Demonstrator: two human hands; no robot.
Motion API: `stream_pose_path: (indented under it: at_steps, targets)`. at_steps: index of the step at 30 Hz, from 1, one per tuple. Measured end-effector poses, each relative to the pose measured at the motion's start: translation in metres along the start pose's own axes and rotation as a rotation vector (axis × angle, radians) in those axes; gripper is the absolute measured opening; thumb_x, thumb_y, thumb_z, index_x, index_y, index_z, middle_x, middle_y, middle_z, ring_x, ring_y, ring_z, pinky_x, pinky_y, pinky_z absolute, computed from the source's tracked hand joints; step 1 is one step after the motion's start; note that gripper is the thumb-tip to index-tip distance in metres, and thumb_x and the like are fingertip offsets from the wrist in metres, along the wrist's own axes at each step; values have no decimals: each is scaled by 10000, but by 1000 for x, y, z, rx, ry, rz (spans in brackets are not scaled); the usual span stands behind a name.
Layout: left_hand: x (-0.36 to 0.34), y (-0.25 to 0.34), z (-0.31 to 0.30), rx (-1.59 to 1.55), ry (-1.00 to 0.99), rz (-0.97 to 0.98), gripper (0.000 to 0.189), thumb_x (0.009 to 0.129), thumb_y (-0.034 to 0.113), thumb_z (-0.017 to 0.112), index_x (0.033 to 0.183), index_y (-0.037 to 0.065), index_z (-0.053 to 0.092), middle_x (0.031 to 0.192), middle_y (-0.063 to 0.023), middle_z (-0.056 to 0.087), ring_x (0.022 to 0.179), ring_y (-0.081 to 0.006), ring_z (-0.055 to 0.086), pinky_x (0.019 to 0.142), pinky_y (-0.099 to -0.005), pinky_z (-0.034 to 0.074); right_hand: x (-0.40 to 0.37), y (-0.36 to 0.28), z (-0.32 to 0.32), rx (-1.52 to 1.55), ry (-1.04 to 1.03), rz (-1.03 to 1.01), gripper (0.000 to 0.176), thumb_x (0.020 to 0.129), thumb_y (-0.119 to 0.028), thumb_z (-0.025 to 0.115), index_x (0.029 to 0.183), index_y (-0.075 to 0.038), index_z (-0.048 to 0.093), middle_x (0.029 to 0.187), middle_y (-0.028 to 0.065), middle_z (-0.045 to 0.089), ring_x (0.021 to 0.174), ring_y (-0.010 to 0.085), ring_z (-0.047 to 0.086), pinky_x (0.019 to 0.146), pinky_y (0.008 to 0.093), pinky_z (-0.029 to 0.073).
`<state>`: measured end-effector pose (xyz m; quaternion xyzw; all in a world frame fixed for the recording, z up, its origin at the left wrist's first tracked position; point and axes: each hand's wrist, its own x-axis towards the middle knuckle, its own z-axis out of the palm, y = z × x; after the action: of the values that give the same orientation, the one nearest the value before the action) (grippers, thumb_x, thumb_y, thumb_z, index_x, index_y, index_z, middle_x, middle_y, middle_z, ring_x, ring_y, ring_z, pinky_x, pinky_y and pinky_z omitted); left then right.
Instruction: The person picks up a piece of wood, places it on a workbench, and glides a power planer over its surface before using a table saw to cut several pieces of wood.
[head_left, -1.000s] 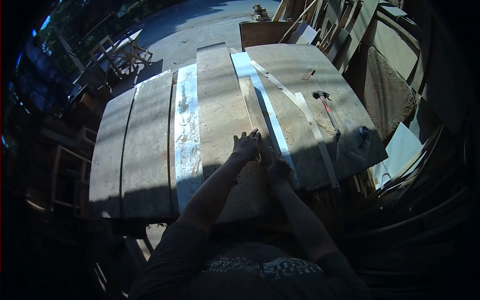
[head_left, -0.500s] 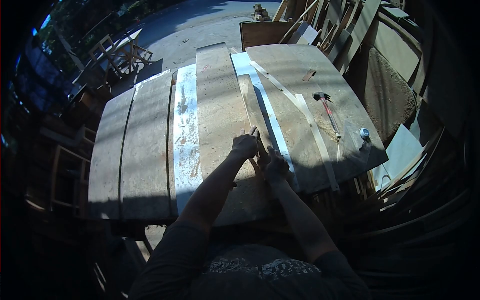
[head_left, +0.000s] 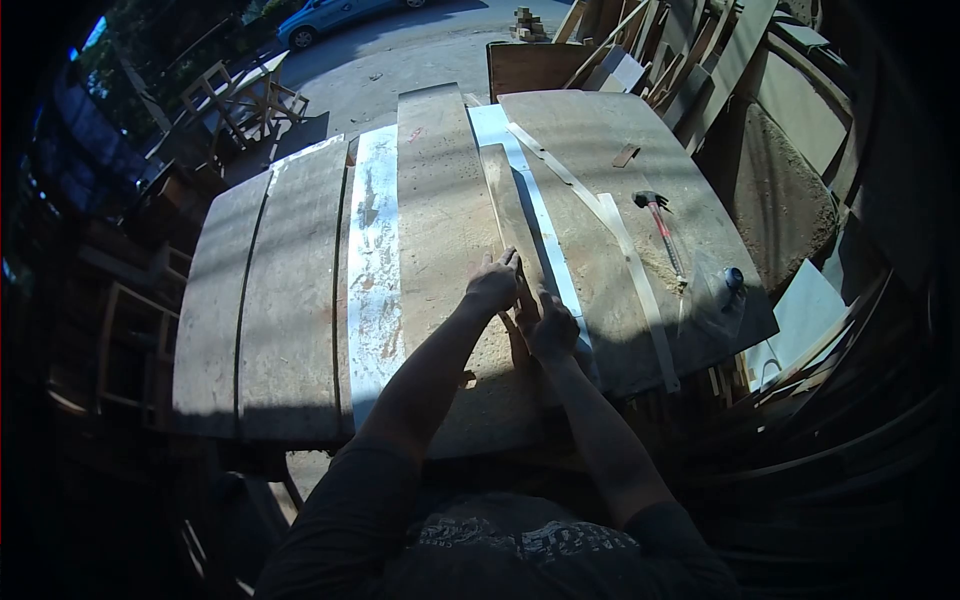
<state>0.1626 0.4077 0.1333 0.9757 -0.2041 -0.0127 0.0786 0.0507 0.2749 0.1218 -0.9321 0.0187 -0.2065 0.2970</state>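
A long narrow wooden board (head_left: 513,205) lies lengthwise on the plank-topped worktable (head_left: 430,170), pointing away from me. My left hand (head_left: 492,284) grips its left side, fingers closed along the edge. Lower down, on the right side of the near end, my right hand (head_left: 549,328) is closed around the board. The near end is partly hidden by my hands. Just right of the board runs a white strip (head_left: 545,235) set in the tabletop. Sawdust speckles the surface around my forearms.
Right of the board lie two thin pale wood strips (head_left: 640,290), a claw hammer (head_left: 660,230) with a red handle and a small round container (head_left: 734,278) by clear plastic. Lumber (head_left: 690,90) leans at right. A blue car (head_left: 340,20) is on the road beyond.
The view has shifted slightly, and a blue car now shows at the top. Both hands keep nearly the same place on the board.
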Motion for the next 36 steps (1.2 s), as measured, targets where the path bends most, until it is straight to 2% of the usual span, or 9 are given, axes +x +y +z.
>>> stream_pose_path:
  at_steps: [10,14,20,27,30,32,33,35,36]
  targets:
    - [-44,31,-50,57,-159,-11,596,935,273,518,1491,116,367,1566,-23,345,1382,-362,387,1070,-593,319,15,-4,3,25,23,2,538,827,-414,675,1243,-83,589,1034,199,673,904,408,666,769,499,529]
    - [-63,33,-44,58,-110,47,540,953,283,472,1458,99,420,1547,-29,376,1359,-359,403,1057,-614,331,22,-5,6,55,-32,53,443,838,-369,664,1196,-115,600,1111,149,671,913,397,671,776,500,533]
    - [-60,29,-50,75,-125,66,541,944,278,490,1451,101,429,1539,-25,388,1337,-349,423,1030,-613,363,33,1,20,40,-37,37,367,855,-387,639,1116,-134,593,1040,163,673,875,409,672,714,523,536]
    - [-49,22,-55,20,-111,55,549,932,284,513,1445,106,437,1539,-17,387,1317,-325,445,1028,-596,362,42,-8,13,26,-48,59,425,857,-400,639,1161,-108,584,1075,167,666,893,411,668,752,513,535]
    - [-47,23,-66,11,-172,59,544,944,305,495,1449,113,434,1544,-13,379,1333,-316,426,1053,-576,339,41,15,16,-12,-40,-61,513,859,-380,647,1270,-86,558,1194,177,636,968,383,666,830,485,529]
    - [-45,19,-65,10,-191,60,558,949,333,482,1457,110,424,1557,-12,356,1350,-307,403,1069,-565,317,36,38,6,176,-190,-241,578,873,-328,644,1378,-86,503,1310,184,583,1072,357,641,921,458,505]
    - [-44,18,-63,6,-198,76,558,949,333,482,1457,110,424,1557,-12,356,1350,-307,403,1069,-565,317,32,39,-15,167,-187,-226,578,873,-328,644,1378,-86,503,1310,184,583,1072,357,641,921,458,505]
    - [-42,16,-64,-20,-203,72,702,884,465,569,1455,84,422,1567,-28,336,1361,-296,386,1076,-562,303,32,25,-69,245,-616,-111,651,849,-239,696,1432,-71,458,1316,214,564,1148,360,599,987,441,472]
    - [-43,15,-67,-24,-208,75,702,884,465,569,1455,84,422,1567,-28,336,1361,-296,386,1076,-562,303,30,33,-74,244,-619,-104,651,849,-239,696,1432,-71,458,1316,214,564,1148,360,599,987,441,472]
